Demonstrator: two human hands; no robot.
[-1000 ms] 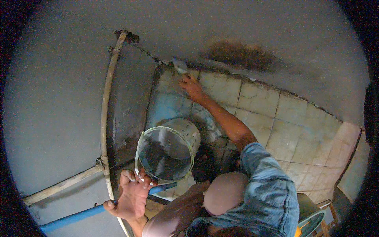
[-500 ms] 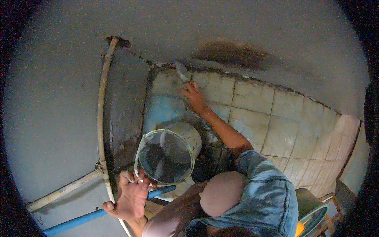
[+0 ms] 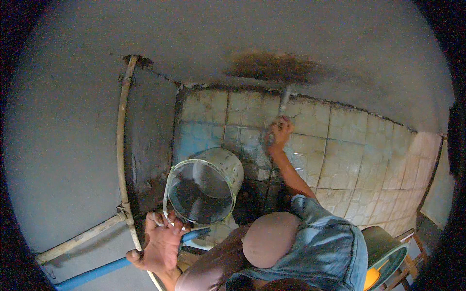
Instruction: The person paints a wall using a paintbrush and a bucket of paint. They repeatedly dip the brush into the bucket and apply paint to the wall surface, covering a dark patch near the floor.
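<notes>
My right hand [image 3: 281, 131] reaches out in front of the pale tiled surface [image 3: 313, 150], its fingers closed round a narrow, whitish, flat-ended tool [image 3: 286, 99]. Motion blurs the tool, so I cannot tell a brush from a scraper. Its tip meets the rough upper border of the tiles, below a brown stain [image 3: 272, 67] on the grey wall. Nearer, a splattered, pale bucket [image 3: 236, 167] leans with its mouth toward me, dark inside. At lower left my left hand [image 3: 162, 245] is palm up, thumb out, its curled fingers hooked on the bucket's handle [image 3: 166, 206].
A cream pipe [image 3: 123, 145] runs up the left wall, with a branch [image 3: 80, 241] to the left. Near my left hand passes a blue pipe [image 3: 94, 274]. A green tub [image 3: 388, 250] with an orange item [image 3: 372, 278] stands lower right, beside wooden pieces [image 3: 412, 266].
My right hand has moved the tool rightward along the upper tile border. The left hand stays at the bucket handle. The whole view has shifted slightly.
</notes>
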